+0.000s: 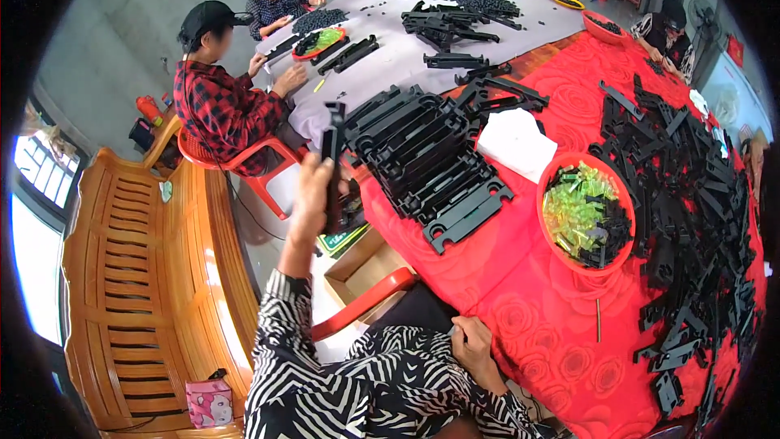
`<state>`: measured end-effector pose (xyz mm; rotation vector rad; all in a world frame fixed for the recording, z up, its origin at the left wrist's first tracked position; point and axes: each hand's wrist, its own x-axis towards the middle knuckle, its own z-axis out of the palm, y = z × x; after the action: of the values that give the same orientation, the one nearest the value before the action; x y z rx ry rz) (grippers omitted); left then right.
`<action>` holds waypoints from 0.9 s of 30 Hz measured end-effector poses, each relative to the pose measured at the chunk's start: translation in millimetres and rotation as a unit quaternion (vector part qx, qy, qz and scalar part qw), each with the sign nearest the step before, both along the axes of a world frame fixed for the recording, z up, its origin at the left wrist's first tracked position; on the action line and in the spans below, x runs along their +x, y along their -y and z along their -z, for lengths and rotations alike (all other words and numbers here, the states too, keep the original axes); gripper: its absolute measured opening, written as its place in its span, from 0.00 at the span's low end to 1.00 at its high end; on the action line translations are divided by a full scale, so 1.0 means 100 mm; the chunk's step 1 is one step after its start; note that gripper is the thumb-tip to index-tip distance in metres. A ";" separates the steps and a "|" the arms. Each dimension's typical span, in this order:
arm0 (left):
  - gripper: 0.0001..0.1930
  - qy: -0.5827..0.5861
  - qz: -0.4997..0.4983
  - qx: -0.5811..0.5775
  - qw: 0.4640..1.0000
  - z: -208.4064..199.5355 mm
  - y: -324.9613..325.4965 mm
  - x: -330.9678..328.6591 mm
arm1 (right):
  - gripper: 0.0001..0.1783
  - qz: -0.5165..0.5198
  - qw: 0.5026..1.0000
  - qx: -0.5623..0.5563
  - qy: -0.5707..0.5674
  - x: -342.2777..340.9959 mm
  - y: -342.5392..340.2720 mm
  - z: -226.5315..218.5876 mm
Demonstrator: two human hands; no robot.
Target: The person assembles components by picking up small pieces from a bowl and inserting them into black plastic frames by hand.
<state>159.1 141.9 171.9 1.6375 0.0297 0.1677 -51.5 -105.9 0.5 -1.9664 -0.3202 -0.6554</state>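
My left hand (pixel 312 189), raised at the table's left edge, is closed around a long black plastic part (pixel 332 146) held upright. Just right of it lies a stack of similar black plastic parts (pixel 418 158), in rows on the red cloth. My right hand (pixel 474 347) rests low by the table's near edge, its fingers curled; whether anything is in them is hidden. Farther right sits an orange-red bowl (pixel 543 223) holding yellow-green clear pieces (pixel 573 203) and small black pieces (pixel 611 236). A thin brown stick (pixel 599 321) lies below the bowl.
A large heap of black parts (pixel 682 211) covers the table's right side. White paper (pixel 517 145) lies between stack and bowl. Several people sit around the table, one in a red checked shirt (pixel 223 126) nearby. A wooden bench (pixel 146 276) and open cardboard box (pixel 366 264) stand left.
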 end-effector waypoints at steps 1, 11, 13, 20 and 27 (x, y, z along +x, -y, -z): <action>0.07 0.043 -0.003 0.045 0.998 -0.06 -0.09 0.13 | 0.10 0.001 1.000 -0.009 0.023 0.00 0.02 0.00; 0.14 0.046 0.011 0.417 0.908 -0.11 -0.15 1.51 | 0.10 0.054 0.998 -0.033 -0.012 -0.01 0.20 -0.08; 0.15 0.079 0.008 0.450 0.890 -0.03 -0.08 1.64 | 0.10 0.057 0.998 -0.034 -0.020 -0.04 0.20 -0.04; 0.14 0.094 0.033 0.479 0.872 0.18 0.13 1.85 | 0.08 0.105 0.993 0.000 -0.058 0.09 0.18 -0.07; 0.15 0.098 0.027 0.455 0.885 0.18 0.22 1.77 | 0.08 0.126 0.984 -0.021 -0.120 0.11 0.14 -0.12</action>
<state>335.8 119.9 154.3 2.5507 -0.2920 0.3358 -41.0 -119.6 12.5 -2.1211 0.0652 -0.5655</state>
